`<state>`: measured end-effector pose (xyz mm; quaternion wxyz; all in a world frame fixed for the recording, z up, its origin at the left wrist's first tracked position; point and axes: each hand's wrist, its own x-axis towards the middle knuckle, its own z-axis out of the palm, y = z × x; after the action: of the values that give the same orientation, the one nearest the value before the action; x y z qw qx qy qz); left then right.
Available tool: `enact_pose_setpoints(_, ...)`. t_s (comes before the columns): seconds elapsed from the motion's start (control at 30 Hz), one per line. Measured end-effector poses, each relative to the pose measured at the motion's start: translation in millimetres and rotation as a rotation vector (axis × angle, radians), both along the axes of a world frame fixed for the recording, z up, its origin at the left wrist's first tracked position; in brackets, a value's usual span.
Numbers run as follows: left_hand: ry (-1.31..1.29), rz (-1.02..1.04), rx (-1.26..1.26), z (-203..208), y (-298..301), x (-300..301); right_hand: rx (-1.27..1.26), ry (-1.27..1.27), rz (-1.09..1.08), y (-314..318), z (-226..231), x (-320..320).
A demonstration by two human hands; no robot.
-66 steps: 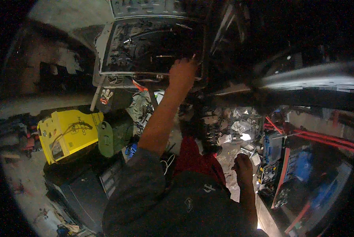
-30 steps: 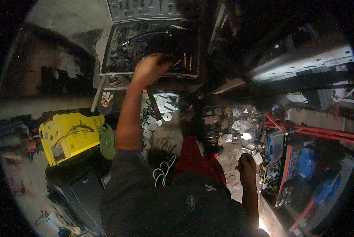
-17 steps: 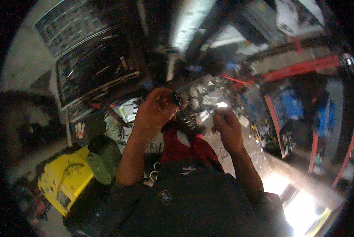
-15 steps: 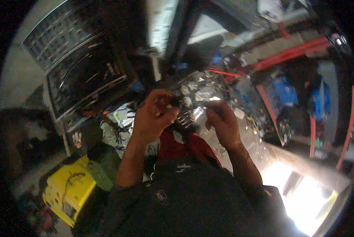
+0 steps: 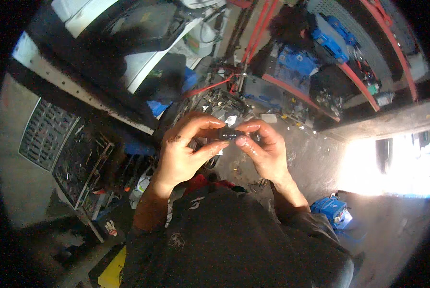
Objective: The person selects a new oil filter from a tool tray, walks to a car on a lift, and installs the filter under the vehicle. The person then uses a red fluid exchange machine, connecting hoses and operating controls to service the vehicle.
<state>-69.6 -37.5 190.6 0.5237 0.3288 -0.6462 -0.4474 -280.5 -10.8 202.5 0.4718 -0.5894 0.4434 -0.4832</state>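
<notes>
Open tool case (image 5: 50,133) is way off left now, left hand (image 5: 184,150) pinches one end of a small dark part (image 5: 230,134), right hand (image 5: 268,152) has joined in pinching the other, so it's held two-handed between them.

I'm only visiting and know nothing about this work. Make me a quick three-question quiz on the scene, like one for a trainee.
1. True or false: the fingertips of the left hand and the right hand both grip the same small dark part.
2. What colour is the boxy object at the lower left edge?
A) red
B) yellow
C) green
3. Fill in: the glaring bright opening is on the ____ side of the picture.

Key: 1. True. 2. B. 3. Right.
</notes>
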Motion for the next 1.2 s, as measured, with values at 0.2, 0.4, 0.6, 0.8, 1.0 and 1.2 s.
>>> enact_pose_setpoints(0.2, 0.007, -0.177, 0.236, 14.3, 25.9, -49.7, 0.004, -0.123, -0.114, 43.8, -1.3, -49.6)
enact_pose_setpoints(0.4, -0.074, -0.158, 0.373, 17.2, 56.7, -73.5, 0.051, -0.260, -0.132, 73.9, -13.6, -67.9)
enact_pose_setpoints(0.6, 0.116, -0.198, 0.336, 8.7, 79.5, -68.0, 0.072, -0.355, -0.069, 92.4, -12.2, -58.6)
enact_pose_setpoints(0.8, 0.233, -0.212, 0.180, 7.1, 91.5, -27.9, 0.074, -0.326, 0.026, 93.1, -9.0, -18.7)
enact_pose_setpoints(1.0, 0.210, -0.112, 0.095, 0.1, 103.5, 56.5, 0.090, -0.188, 0.156, 79.2, -19.8, 61.0)
enact_pose_setpoints(1.2, 0.050, 0.069, 0.075, -36.4, 117.3, 168.6, 0.214, -0.130, 0.313, 71.5, -48.8, 163.4)
